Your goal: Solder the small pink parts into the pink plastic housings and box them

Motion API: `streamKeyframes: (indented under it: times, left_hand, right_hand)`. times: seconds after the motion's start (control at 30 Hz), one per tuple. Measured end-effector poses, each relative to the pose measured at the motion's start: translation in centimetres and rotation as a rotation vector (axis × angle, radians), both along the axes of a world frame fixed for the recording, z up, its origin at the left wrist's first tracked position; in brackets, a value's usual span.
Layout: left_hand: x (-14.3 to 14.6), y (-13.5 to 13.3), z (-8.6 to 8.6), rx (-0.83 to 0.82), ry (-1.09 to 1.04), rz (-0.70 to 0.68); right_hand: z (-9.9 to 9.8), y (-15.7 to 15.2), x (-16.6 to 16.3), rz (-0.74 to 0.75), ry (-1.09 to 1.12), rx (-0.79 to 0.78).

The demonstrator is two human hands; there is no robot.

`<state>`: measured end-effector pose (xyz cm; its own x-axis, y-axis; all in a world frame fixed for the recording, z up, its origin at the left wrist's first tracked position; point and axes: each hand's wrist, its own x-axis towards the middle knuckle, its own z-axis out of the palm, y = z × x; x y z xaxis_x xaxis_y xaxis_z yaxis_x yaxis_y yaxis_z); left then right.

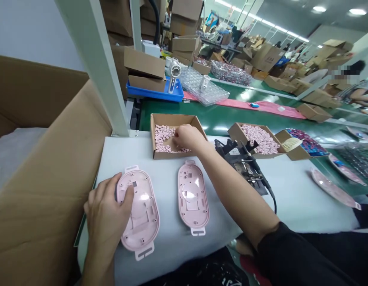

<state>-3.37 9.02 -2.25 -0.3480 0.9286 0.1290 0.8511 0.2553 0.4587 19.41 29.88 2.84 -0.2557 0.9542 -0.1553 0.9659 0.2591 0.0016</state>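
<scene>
My left hand [108, 212] grips the left edge of an oval pink plastic housing [144, 214], thumb over the rim and fingers along its outer side. The housing lies open side up on the white work surface, with a slotted tab at each end. Beside it, to the right, rests a similar pink housing [193, 198], untouched. My right hand [188, 137] reaches into a shallow cardboard box [161, 154] of small pink plastic parts [163, 135]. Its fingers are curled down among the parts, and whatever is between the fingertips is hidden.
A black soldering iron stand [246, 169] with a cable is under my right forearm's far side. Further right are a second box of pink parts [260, 139] and a box of coloured wires [306, 141]. A large carton [49, 171] and white post [97, 67] border the left.
</scene>
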Motion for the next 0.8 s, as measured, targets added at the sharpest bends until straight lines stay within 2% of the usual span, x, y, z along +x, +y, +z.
streamKeyframes:
  times: [0.1,0.2,0.37,0.47,0.53,0.6,0.67,0.8]
  left_hand:
    - [0.0,-0.2,0.0,0.008,0.008,-0.015]
    - [-0.1,0.2,0.2,-0.027,0.005,-0.018]
    - [-0.5,0.3,1.1,-0.086,-0.013,-0.041]
    - [0.4,-1.0,2.2,0.036,0.002,-0.053]
    - [2.2,-2.4,3.0,0.168,-0.033,-0.216]
    - [5.0,-3.4,3.6,0.218,-0.041,-0.473]
    - [8.3,-3.7,3.8,0.171,0.050,-0.631]
    - [13.3,-2.0,3.0,0.038,0.226,-0.602]
  right_hand:
    - [-0.7,-0.1,-0.2,-0.031,-0.032,-0.016]
    - [-0.6,-0.1,-0.5,-0.061,-0.032,-0.018]
    - [1.9,-1.0,-0.5,-0.064,0.042,0.060]
    - [3.5,-4.7,0.8,-0.044,0.113,0.220]
    - [3.5,-8.7,2.3,0.005,0.211,0.364]
    - [2.4,-13.0,4.1,0.137,0.449,0.517]
    - [0.6,-16.7,5.9,0.209,0.643,0.550]
    - [-2.7,-21.1,8.7,0.122,0.779,0.583]
